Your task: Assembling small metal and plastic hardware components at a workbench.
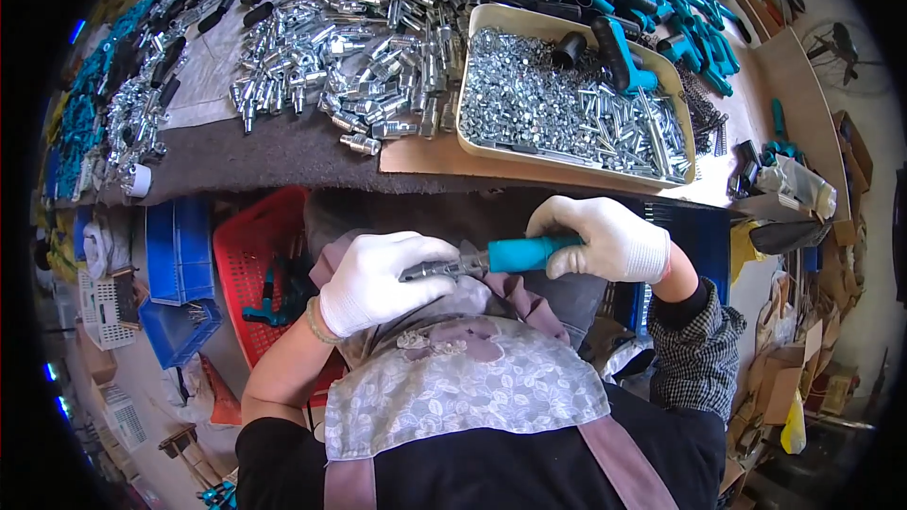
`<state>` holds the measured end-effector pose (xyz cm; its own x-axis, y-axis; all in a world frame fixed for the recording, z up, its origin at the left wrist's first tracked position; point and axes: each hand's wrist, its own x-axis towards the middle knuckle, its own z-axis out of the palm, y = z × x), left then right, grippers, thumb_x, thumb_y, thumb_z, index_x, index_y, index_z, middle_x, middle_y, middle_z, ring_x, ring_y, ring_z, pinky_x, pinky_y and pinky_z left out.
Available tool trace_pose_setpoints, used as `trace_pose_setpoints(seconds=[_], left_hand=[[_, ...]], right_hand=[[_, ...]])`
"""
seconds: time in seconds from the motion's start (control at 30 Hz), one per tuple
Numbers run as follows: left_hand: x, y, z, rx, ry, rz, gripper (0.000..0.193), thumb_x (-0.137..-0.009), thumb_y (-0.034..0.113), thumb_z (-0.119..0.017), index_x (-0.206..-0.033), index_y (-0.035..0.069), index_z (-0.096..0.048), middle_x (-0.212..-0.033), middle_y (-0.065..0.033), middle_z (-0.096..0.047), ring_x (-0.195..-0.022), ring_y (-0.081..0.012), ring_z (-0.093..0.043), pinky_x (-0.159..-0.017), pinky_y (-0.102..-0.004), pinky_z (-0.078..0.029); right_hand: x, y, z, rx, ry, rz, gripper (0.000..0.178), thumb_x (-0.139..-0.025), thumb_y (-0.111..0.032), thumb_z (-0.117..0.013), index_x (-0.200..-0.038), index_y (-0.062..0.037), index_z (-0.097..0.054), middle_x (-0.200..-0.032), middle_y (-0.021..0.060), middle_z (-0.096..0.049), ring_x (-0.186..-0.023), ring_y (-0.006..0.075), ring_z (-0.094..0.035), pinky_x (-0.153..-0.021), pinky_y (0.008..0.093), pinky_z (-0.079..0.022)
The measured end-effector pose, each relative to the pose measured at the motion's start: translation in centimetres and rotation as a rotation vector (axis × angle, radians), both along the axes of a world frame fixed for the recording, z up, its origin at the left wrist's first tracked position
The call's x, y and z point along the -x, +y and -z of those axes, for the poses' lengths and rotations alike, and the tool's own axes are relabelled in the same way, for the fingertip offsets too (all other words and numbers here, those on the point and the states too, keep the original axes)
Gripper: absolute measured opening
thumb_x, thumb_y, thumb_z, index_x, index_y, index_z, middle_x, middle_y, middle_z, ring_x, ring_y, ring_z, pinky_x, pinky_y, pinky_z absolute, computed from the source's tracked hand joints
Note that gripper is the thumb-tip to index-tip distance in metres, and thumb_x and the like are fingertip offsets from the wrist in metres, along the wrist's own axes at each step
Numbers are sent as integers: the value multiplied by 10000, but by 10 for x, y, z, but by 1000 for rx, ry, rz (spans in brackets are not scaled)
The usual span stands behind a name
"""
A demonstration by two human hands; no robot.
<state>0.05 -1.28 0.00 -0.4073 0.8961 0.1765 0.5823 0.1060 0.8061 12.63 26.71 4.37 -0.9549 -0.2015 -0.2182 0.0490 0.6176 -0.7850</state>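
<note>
Both hands wear white gloves and meet above my lap, in front of the table. My left hand (383,281) is closed around a shiny metal shaft-like fitting (444,268), which lies roughly level. From the other side my right hand (609,241) grips a teal plastic handle (521,254), thumb below and fingers curled over its right end. The metal fitting and the handle are in line, end to end, and appear joined. My fingers cover the handle's far end and part of the fitting.
On the table stands a cream tray (567,165) of small metal nuts and pins, with a teal-and-black tool body (619,55) lying in it. Metal fittings (378,61) are heaped to its left, teal tool bodies (699,38) behind. A red basket (236,255) and blue bins (179,250) sit lower left.
</note>
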Motion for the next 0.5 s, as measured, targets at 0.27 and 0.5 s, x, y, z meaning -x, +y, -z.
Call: trace_pose_setpoints(seconds=[0.27, 0.5], left_hand=[[-9, 5, 5, 35, 171, 76, 503, -813, 364, -765, -1189, 51, -647, -944, -157, -702, -816, -329, -709, -713, -395, -572], [-12, 2, 4, 53, 227, 172, 487, -821, 374, -751, -1202, 86, -655, -816, -108, -676, -714, -294, -697, -635, -381, -563]], right_hand=[[3, -43, 27, 69, -57, 39, 375, -801, -210, -781, -1116, -25, -695, -871, 148, -723, -814, 266, -710, -756, 344, -536], [1, -52, 33, 274, -240, 118, 539, -829, -219, -782, -1285, 5, -602, -1101, 189, -712, -1032, 274, -697, -905, 355, -537]])
